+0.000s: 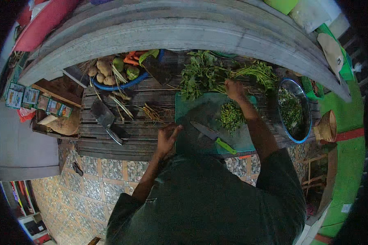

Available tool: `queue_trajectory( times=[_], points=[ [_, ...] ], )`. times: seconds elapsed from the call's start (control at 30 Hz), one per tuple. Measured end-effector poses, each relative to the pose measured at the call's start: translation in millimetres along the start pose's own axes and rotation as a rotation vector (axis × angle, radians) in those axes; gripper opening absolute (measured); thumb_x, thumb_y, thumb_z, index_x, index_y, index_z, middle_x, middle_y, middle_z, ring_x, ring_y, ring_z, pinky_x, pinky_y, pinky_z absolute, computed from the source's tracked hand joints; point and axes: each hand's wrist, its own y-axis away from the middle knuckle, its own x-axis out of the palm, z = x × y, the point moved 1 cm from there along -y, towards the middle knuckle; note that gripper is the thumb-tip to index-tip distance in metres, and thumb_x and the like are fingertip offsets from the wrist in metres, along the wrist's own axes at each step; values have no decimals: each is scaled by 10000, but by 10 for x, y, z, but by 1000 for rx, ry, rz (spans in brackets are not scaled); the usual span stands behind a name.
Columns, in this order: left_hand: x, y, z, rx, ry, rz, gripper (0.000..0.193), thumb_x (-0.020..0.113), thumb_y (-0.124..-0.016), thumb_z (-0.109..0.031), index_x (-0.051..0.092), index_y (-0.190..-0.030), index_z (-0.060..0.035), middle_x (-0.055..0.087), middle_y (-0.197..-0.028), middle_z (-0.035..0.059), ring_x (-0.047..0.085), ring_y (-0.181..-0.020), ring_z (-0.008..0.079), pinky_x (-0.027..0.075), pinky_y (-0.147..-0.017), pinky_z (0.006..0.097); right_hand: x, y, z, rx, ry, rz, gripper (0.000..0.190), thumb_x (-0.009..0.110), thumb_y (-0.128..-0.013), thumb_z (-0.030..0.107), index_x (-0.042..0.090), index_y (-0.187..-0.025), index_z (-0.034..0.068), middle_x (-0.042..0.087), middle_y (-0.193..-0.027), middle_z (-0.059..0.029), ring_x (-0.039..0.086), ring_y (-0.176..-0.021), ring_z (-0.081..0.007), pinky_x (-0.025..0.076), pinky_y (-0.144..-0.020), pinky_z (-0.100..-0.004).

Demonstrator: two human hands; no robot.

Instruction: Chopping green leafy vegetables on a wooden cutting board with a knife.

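My left hand [168, 137] is at the left edge of the green cutting board [187, 144], fingers bent; whether it holds anything cannot be told. My right hand [234, 89] is above the board's far edge, at the stems of leafy greens [199, 72]; its fingertips are hidden. A knife with a bright green handle [225, 145] lies on the board, blade pointing to the far left. Beside it is a pile of chopped greens [231, 115]. Another bunch of green stems [257, 73] lies beyond my right hand.
Left on the slatted wooden table are a cleaver [104, 114], spring onions [121, 105], cut roots [153, 112] and a blue-rimmed basin [119, 87] of potatoes and other vegetables. At right stand a metal bowl [308, 122] of chopped greens and a woven-looking container [326, 126].
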Motion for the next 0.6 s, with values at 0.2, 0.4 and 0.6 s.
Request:
queue_trajectory(
  times=[0.2, 0.4, 0.6],
  points=[
    [-14, 61, 361, -99, -31, 15, 248, 588, -903, -192, 669, -927, 41, 670, -863, 163, 642, -825, 215, 500, -734, 345, -110, 46, -60, -122, -96, -19, 146, 600, -831, 110, 546, -950, 46, 443, -729, -77, 414, -541, -190, 421, -514, -343],
    [15, 41, 349, -185, -124, 33, 204, 579, -902, -138, 674, -945, 38, 680, -897, 172, 652, -777, 205, 508, -682, 331, -266, -40, -182, 96, -242, -45, 93, 566, -888, 111, 542, -938, 36, 466, -764, -104, 420, -569, -205, 394, -512, -382],
    [32, 10, 286, -155, -225, 81, 180, 584, -898, -103, 655, -877, 61, 661, -808, 163, 653, -785, 218, 510, -692, 343, -1128, 34, 1039, 12, 247, -175, 162, 549, -884, 107, 611, -1014, 32, 610, -807, -187, 608, -699, -308, 509, -698, -454]
  ],
)
